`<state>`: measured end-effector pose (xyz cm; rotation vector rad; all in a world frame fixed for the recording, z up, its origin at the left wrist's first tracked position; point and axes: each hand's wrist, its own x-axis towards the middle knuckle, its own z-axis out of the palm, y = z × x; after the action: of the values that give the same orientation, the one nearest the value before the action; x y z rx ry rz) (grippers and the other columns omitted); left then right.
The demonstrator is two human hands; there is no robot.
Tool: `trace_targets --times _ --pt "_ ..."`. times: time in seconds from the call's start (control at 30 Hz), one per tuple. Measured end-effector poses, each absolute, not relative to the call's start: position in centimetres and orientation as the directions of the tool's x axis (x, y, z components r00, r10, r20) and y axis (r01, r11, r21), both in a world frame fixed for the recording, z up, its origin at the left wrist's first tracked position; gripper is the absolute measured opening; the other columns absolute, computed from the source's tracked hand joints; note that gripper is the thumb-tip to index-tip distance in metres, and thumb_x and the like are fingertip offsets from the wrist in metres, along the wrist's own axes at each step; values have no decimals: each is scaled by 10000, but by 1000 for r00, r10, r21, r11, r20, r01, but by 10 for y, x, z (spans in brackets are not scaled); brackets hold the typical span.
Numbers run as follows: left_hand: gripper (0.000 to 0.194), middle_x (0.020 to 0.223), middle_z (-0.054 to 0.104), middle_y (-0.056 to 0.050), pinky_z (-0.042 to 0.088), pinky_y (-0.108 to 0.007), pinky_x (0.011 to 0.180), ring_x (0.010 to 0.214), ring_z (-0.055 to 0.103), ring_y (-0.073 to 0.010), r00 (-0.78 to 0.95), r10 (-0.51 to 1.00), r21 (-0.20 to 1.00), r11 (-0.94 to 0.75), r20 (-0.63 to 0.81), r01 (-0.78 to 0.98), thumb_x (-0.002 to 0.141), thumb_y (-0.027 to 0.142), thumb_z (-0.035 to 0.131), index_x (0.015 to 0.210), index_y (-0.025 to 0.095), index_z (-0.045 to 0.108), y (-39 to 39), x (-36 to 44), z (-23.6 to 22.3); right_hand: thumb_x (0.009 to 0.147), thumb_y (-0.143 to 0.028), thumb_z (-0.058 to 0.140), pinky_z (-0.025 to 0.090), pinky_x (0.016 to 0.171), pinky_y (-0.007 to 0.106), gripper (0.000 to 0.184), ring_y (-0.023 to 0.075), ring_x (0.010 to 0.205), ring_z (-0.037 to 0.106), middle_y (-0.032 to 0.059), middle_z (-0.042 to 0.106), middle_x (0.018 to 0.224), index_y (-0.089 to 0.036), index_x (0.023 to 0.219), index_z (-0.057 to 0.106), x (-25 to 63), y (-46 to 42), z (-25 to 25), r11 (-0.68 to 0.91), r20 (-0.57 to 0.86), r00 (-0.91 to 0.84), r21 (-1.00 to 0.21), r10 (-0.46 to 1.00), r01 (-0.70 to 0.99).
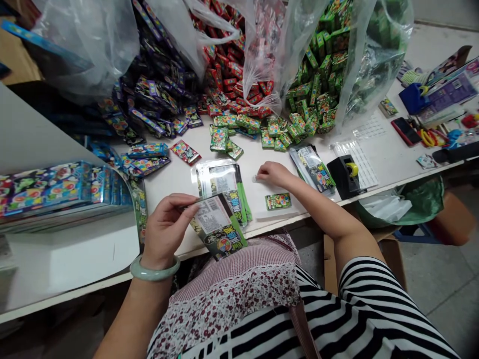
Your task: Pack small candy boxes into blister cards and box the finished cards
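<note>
My left hand (168,227), with a pale bangle at the wrist, pinches the upper left corner of a black and green printed packet (219,227) with a white label. The packet is tilted at the table's front edge. Behind it lies a stack of similar packets (241,199) in clear film. My right hand (275,174) is low over the table, its fingers closed at a small clear piece (255,178) whose kind I cannot make out. Just below that hand a small green box (278,201) lies flat. Right of the forearm are more packets (314,167).
Plastic bags spill purple boxes (157,99), red boxes (228,75) and green boxes (318,85) along the back. A black tape dispenser (344,177) stands at right by a sheet of clear stickers (364,167). A white bin (67,249) with blue boxes is at left.
</note>
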<state>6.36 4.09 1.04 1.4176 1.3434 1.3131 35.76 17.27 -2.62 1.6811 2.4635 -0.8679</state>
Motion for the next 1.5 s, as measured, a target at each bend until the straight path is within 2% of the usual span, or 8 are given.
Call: trace_targets --times 0.17,0.3,0.43,0.57,0.73,0.9,1.37,1.5 --pt "107 902 674 -26 541 -308 796 892 641 -174 -81 987 973 -118 136 198 811 289 738 870 237 666 41 67 14 896 -217 611 395 874 349 185 247 1040 577 85 697 1064 -213 1029 740 347 167 -25 326 -210 -412 -347 887 879" --pt "125 892 669 -28 535 -310 789 883 636 -172 -83 987 971 -118 138 209 809 302 737 869 224 660 41 68 15 918 -197 550 425 841 353 197 247 1015 587 116 663 1115 -185 982 736 347 163 -31 332 -160 -409 -364 898 870" --pt "135 877 663 -27 521 -307 779 867 632 -168 -78 983 964 -145 166 221 808 311 730 855 212 650 42 72 15 872 -199 576 464 810 322 114 182 861 601 71 657 975 -174 885 687 358 166 -37 91 -194 -273 -636 942 766" --pt "145 853 642 -21 506 -297 760 837 614 -157 -61 981 963 -168 185 211 813 323 719 854 211 638 44 77 15 819 -317 631 499 740 306 146 139 746 571 -2 594 769 -185 780 581 362 164 -15 -233 -322 -199 -899 926 372" --pt "121 848 617 -20 491 -295 761 822 594 -147 -34 977 965 -201 210 171 829 297 698 863 206 625 45 83 14 820 -386 660 484 818 335 199 142 817 578 14 635 869 -203 785 592 318 134 48 49 -70 -609 -983 790 177" --pt "57 854 597 -14 481 -304 776 833 578 -147 -7 978 966 -203 207 159 848 243 654 872 217 609 43 84 14 863 -277 652 453 838 347 129 159 851 576 14 636 842 -203 767 609 269 121 75 361 39 -741 -889 671 280" --pt "88 952 596 -30 481 -330 841 911 580 -154 -8 961 940 -267 275 210 967 268 487 960 214 556 41 84 6 848 -225 646 377 666 280 117 130 715 517 10 611 766 -166 752 615 245 131 79 347 -185 -709 -771 681 534" --pt "135 953 601 -26 487 -326 832 909 587 -156 -21 956 927 -277 292 253 933 339 585 972 217 544 42 87 4 832 -208 643 364 655 276 110 123 691 506 -3 596 730 -163 737 613 245 134 78 329 -193 -704 -780 683 532"
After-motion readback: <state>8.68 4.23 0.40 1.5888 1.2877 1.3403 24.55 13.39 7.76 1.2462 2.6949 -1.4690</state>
